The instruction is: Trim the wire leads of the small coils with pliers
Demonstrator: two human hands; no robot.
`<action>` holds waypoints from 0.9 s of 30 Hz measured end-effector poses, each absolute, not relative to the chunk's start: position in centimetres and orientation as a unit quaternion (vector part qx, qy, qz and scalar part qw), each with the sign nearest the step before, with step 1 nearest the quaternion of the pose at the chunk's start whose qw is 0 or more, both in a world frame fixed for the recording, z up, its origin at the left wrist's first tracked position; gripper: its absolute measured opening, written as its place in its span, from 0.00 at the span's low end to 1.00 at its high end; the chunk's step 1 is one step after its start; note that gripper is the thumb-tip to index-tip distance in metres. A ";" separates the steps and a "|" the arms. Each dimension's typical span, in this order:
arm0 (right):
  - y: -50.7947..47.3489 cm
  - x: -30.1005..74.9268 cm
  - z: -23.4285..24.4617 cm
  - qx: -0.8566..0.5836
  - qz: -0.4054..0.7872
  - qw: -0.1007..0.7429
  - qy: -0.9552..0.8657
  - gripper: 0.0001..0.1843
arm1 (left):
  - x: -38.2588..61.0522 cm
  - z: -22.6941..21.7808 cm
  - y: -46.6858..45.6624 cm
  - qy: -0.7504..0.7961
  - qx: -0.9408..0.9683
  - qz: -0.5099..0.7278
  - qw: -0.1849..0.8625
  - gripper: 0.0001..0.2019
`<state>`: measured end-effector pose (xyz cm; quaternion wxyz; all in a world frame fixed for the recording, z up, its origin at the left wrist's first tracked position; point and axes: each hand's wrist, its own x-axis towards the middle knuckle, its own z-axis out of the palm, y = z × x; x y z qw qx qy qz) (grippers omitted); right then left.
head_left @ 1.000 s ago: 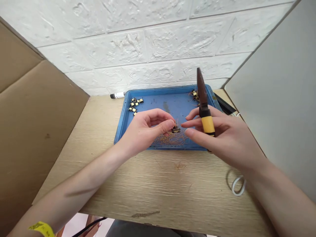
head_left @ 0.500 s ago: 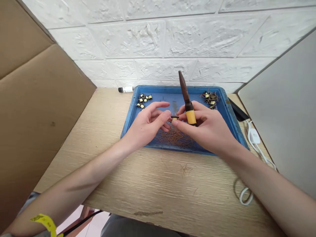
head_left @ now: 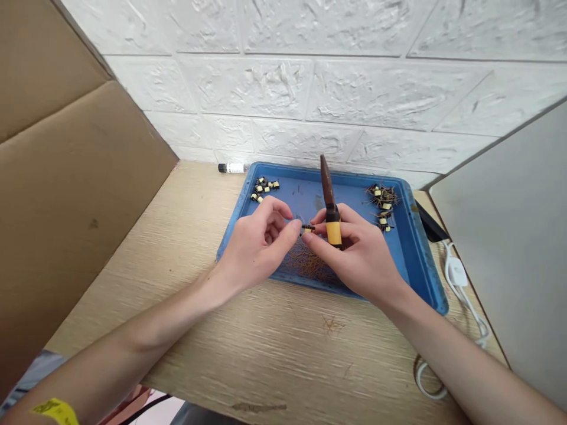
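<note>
A small yellow-taped transformer (head_left: 308,228) with a black core sits between my hands, above the blue tray. My left hand (head_left: 259,248) pinches its left end with the thumb and fingertips, and the fingertips of my right hand (head_left: 357,251) press near its right end. My right hand also grips a pointed tool (head_left: 332,215) with a yellow handle and a dark brown tapered blade, tip upward. Below my hands lies a pile of thin copper wire clippings (head_left: 305,265).
The blue plastic tray (head_left: 419,260) holds several similar transformers (head_left: 263,189) at back left and a wiry cluster (head_left: 383,200) at back right. It stands on a wood-grain table (head_left: 283,342) between cardboard (head_left: 75,206), a textured white wall (head_left: 310,100) and a grey panel (head_left: 500,236).
The whole view has tilted, so the tray sits lower in the picture. My hands have closed together on the transformer, which is now raised above the wire clippings.
</note>
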<state>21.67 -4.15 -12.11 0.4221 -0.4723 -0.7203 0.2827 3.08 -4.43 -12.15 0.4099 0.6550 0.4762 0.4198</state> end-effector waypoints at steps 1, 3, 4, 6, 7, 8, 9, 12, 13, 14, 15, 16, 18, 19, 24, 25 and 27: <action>-4.2 21.6 -12.1 -0.471 0.282 0.421 -0.722 0.10 | 3.1 -12.1 -4.4 0.474 0.664 0.414 0.405 0.08; -4.2 21.5 -12.0 -0.468 0.281 0.418 -0.726 0.10 | 3.1 -11.9 -4.3 0.466 0.683 0.395 0.400 0.10; -4.2 21.5 -11.9 -0.467 0.281 0.416 -0.728 0.11 | 3.1 -11.8 -4.3 0.464 0.691 0.386 0.399 0.12; -4.1 21.5 -11.8 -0.467 0.280 0.413 -0.730 0.10 | 3.1 -11.7 -4.4 0.466 0.697 0.377 0.394 0.13; -4.1 21.5 -11.7 -0.467 0.279 0.411 -0.732 0.10 | 3.1 -11.7 -4.4 0.468 0.697 0.375 0.393 0.13; -4.1 21.5 -11.7 -0.467 0.279 0.409 -0.733 0.10 | 3.1 -11.6 -4.5 0.471 0.696 0.374 0.392 0.13; -4.1 21.6 -11.6 -0.467 0.278 0.408 -0.734 0.10 | 3.0 -11.6 -4.5 0.474 0.694 0.373 0.393 0.13; -4.0 21.7 -11.6 -0.467 0.274 0.414 -0.731 0.11 | 2.9 -11.5 -4.4 0.480 0.680 0.370 0.412 0.12; -4.0 21.7 -11.6 -0.467 0.273 0.419 -0.729 0.10 | 2.8 -11.5 -4.4 0.481 0.674 0.367 0.424 0.11; -4.0 21.7 -11.6 -0.467 0.273 0.425 -0.726 0.09 | 2.8 -11.4 -4.4 0.482 0.668 0.363 0.435 0.11; -4.0 21.8 -11.7 -0.467 0.272 0.429 -0.724 0.08 | 2.8 -11.4 -4.4 0.482 0.664 0.359 0.445 0.10; -4.0 21.8 -11.7 -0.466 0.272 0.433 -0.722 0.07 | 2.8 -11.4 -4.3 0.479 0.663 0.356 0.451 0.09; -4.1 21.9 -11.8 -0.465 0.270 0.439 -0.720 0.07 | 2.8 -11.3 -4.4 0.467 0.673 0.351 0.454 0.05; -4.2 21.9 -11.8 -0.465 0.269 0.442 -0.719 0.07 | 2.8 -11.4 -4.4 0.457 0.681 0.350 0.452 0.04; -4.4 22.1 -11.9 -0.461 0.260 0.448 -0.720 0.04 | 2.7 -11.4 -4.7 0.436 0.689 0.360 0.454 0.03; -4.4 22.1 -11.9 -0.460 0.259 0.447 -0.722 0.03 | 2.6 -11.4 -4.7 0.438 0.682 0.366 0.457 0.03; -4.4 22.2 -11.9 -0.454 0.257 0.445 -0.728 0.02 | 2.5 -11.3 -4.7 0.440 0.668 0.375 0.469 0.03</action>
